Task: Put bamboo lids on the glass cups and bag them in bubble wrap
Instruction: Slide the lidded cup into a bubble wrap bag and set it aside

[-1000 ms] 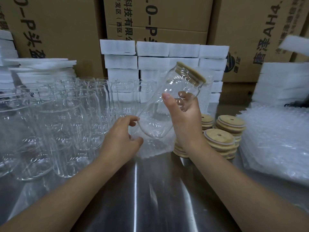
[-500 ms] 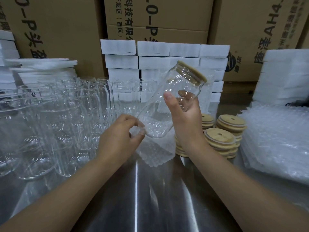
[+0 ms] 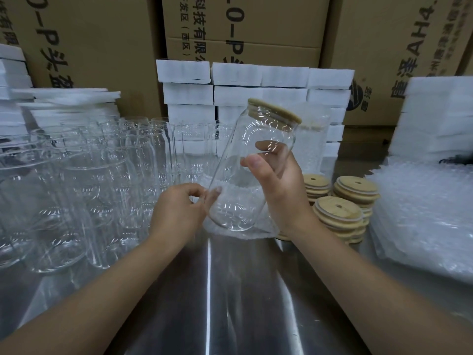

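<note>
- Currently, the left hand (image 3: 179,213) pinches the mouth of the bubble wrap bag (image 3: 263,226); if that pinch slips, the mouth could collapse.
- The tilted glass cup (image 3: 250,170), its base entering the bag, could slide through the right hand (image 3: 279,185) gripping it, or shed its bamboo lid (image 3: 275,111).
- Compared with a second ago, the bag sits higher around the base.

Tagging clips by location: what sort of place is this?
Most likely a packing station in a warehouse or small factory: stacked printed cartons, rows of identical glass cups, and piles of bamboo lids and bubble wrap.
</note>
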The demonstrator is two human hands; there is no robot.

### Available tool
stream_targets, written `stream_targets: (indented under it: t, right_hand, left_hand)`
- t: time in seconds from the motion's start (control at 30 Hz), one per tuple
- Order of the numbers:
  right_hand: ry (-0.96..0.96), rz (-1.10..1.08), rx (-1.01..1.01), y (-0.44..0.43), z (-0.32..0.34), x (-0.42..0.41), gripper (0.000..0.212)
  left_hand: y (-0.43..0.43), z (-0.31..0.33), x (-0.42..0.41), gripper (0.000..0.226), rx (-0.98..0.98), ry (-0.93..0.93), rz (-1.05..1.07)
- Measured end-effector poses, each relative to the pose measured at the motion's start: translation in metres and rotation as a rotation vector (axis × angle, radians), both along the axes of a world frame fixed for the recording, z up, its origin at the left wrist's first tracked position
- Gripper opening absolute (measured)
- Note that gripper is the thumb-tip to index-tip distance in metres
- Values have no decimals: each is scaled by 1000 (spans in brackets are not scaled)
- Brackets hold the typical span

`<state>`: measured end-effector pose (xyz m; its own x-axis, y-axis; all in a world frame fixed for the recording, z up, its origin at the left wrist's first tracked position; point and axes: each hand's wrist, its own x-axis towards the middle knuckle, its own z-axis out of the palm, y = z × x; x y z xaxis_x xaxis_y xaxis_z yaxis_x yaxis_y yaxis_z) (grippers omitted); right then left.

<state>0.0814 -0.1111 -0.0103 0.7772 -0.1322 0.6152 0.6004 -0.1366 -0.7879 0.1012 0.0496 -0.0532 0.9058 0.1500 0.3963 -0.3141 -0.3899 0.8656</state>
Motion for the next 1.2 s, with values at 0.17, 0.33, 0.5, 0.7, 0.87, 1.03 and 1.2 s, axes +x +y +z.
stream_targets:
  t: [0.17, 0.33, 0.5, 0.7, 0.87, 1.03, 1.2]
  right_hand:
    - [72, -7, 28, -4, -2, 6, 64]
    - [108, -34, 5, -7, -5, 7, 68]
    - [74, -89, -21, -10, -7, 11, 68]
    - [66, -128, -35, -9, -7, 10, 69]
    - [58, -146, -55, -10, -6, 9, 73]
    - [91, -153, 22, -9, -3, 9, 75]
    - [108, -68, 126, -4, -2, 9, 75]
  left_hand:
    - [3, -1, 5, 22, -30, -31, -2]
    - [1, -1, 6, 10, -123, 3, 10]
    - [0, 3, 0, 30, -171, -19, -47]
    - [-8, 7, -8, 21, -204, -99, -137]
    - [-6, 7, -16, 73, 8, -160, -268]
    - [-5, 1, -14, 125, 390, -241, -318]
    - [-9, 0, -11, 118, 277, -285, -329]
